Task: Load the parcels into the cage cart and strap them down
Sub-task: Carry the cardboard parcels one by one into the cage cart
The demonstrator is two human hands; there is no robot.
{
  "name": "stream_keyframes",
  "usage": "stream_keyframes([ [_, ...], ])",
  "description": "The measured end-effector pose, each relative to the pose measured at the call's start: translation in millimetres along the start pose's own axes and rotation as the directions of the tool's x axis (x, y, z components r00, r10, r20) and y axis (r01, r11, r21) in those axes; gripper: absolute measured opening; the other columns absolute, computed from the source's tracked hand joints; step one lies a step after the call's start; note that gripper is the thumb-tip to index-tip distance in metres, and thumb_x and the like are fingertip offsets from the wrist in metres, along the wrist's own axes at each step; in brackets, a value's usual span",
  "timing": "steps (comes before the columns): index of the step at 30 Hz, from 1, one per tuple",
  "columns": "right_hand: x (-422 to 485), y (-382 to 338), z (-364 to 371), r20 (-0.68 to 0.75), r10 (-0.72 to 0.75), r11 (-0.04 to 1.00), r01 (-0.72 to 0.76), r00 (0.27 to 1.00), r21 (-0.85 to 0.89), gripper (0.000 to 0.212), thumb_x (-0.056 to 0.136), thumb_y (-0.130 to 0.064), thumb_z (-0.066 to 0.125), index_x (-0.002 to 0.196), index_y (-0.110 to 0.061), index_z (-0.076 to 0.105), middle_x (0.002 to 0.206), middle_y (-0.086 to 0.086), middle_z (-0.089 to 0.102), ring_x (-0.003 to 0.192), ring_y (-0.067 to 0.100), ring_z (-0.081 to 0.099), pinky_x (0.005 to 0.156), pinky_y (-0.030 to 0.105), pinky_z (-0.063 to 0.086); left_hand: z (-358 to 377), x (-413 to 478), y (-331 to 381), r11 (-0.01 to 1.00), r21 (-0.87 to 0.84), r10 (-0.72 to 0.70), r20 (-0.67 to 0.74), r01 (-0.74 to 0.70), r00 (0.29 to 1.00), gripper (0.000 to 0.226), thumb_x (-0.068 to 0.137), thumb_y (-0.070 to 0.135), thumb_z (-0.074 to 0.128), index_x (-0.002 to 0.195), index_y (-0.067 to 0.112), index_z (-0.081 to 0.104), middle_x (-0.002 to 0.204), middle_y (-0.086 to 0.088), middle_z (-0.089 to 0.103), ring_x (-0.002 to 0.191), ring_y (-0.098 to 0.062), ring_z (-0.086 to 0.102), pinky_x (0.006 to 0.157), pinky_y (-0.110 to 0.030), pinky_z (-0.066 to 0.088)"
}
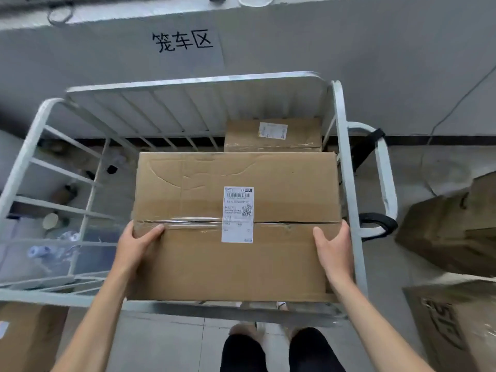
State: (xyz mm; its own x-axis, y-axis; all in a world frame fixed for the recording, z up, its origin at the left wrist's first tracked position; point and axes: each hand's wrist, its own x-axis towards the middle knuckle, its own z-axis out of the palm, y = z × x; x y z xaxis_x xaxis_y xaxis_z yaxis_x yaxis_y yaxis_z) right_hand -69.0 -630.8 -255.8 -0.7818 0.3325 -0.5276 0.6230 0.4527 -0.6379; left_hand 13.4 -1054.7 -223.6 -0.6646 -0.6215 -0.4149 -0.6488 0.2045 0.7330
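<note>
Cardboard parcel (236,264) at frame centre, left hand (137,244) and right hand (334,247) clamping its 2 side edges, thumbs on top, probably to keep it level going into the white cage cart (339,124). Its label (237,214) shows barcode and QR, text unreadable. 1 smaller parcel (273,142) sits inside, upper centre. Wall writing (183,41): 笼车区.

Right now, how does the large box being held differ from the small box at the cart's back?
The large box looks far bigger than the small box. The left hand and right hand hold the large box; the small box sits untouched in the cage cart's far corner. The large box's label stands tall, the small box's lies wide. Both are taped brown cardboard.
</note>
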Motion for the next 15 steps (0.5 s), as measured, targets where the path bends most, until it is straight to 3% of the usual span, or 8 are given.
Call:
stream_keyframes([
  [4,11,39,39,-0.028,0.140,0.989,-0.141,0.990,-0.039,0.081,0.091,-0.042,0.062,0.156,-0.019,0.021,0.157,0.005,0.038,0.141,0.030,0.039,0.110,0.047,0.034,31,38,-48,0.996,0.042,-0.083,0.109,0.079,0.991,0.041,0.079,0.037,0.083,0.114,0.025,0.065,0.104,0.018,0.070,0.097,0.000,0.064,0.077,-0.021,0.047],
  [7,17,62,67,-0.021,0.236,0.968,-0.237,0.972,-0.078,0.081,0.091,-0.044,0.063,0.156,-0.021,0.021,0.154,0.005,0.043,0.137,0.031,0.044,0.107,0.048,0.037,47,62,-85,0.988,0.064,-0.150,0.188,0.140,0.971,0.044,0.081,0.033,0.082,0.121,0.022,0.065,0.108,0.014,0.072,0.096,0.001,0.066,0.076,-0.020,0.048],
  [12,50,87,114,-0.022,0.302,0.948,-0.303,0.953,-0.097,0.075,0.089,-0.043,0.065,0.152,-0.026,0.027,0.136,0.003,0.057,0.112,0.026,0.058,0.085,0.038,0.044,74,105,-148,0.963,0.100,-0.267,0.234,0.250,0.935,0.049,0.080,0.033,0.084,0.122,0.018,0.063,0.111,0.005,0.073,0.100,-0.011,0.069,0.076,-0.025,0.051],
  [15,81,105,136,-0.017,0.319,0.940,-0.319,0.948,-0.122,0.072,0.087,-0.041,0.067,0.149,-0.026,0.032,0.135,0.002,0.057,0.115,0.027,0.057,0.084,0.036,0.040,97,130,-182,0.944,0.119,-0.329,0.266,0.308,0.906,0.050,0.079,0.034,0.084,0.120,0.016,0.062,0.109,0.001,0.075,0.098,-0.015,0.071,0.075,-0.030,0.054],
])
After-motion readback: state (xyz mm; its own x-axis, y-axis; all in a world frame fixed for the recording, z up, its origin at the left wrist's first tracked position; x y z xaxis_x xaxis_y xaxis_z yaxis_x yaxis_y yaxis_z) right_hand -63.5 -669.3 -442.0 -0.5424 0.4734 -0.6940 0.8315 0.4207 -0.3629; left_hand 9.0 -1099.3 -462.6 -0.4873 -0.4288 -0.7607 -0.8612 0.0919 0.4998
